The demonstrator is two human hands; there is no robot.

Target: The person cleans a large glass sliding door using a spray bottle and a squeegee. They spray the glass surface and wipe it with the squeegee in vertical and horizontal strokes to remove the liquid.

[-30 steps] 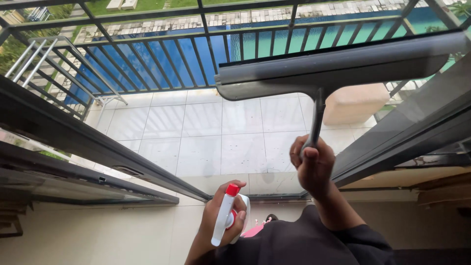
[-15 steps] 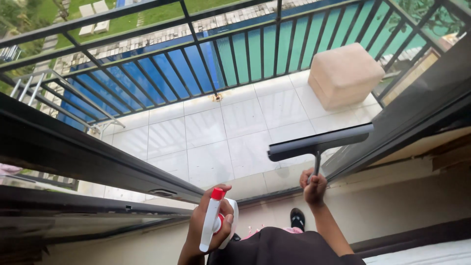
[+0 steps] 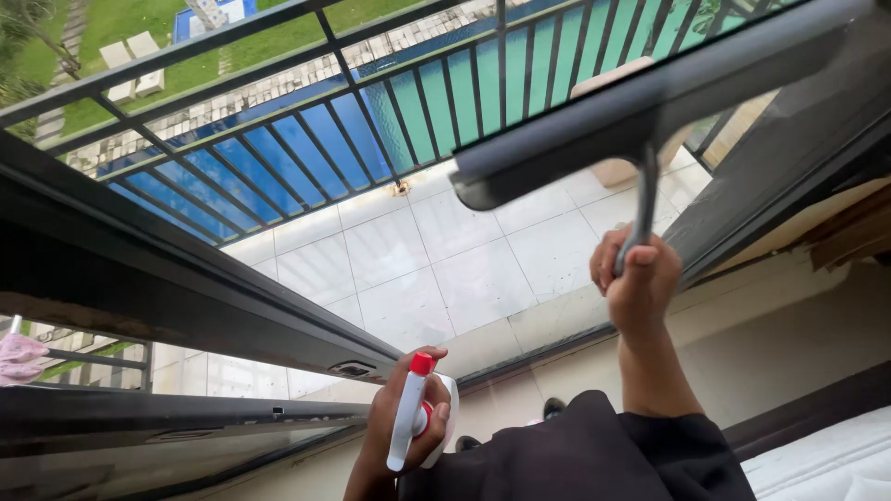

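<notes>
My right hand [image 3: 636,283] grips the thin handle of a window squeegee [image 3: 640,102], whose long dark blade lies slanted against the glass pane [image 3: 418,250] high in the view. My left hand [image 3: 394,431] is lower, near my body, closed around a white spray bottle [image 3: 413,413] with a red nozzle and trigger, nozzle end up. My dark sleeve fills the bottom middle.
A dark window frame [image 3: 139,269] crosses from left to centre. Through the glass lie a white tiled balcony floor, a black metal railing [image 3: 278,139], a beige stool [image 3: 617,172], a blue pool and grass. A white mattress edge [image 3: 826,459] sits bottom right.
The squeegee has gone down the pane and come back up to the top; its blade now looks large and high again. My left hand has stayed low with the bottle.
</notes>
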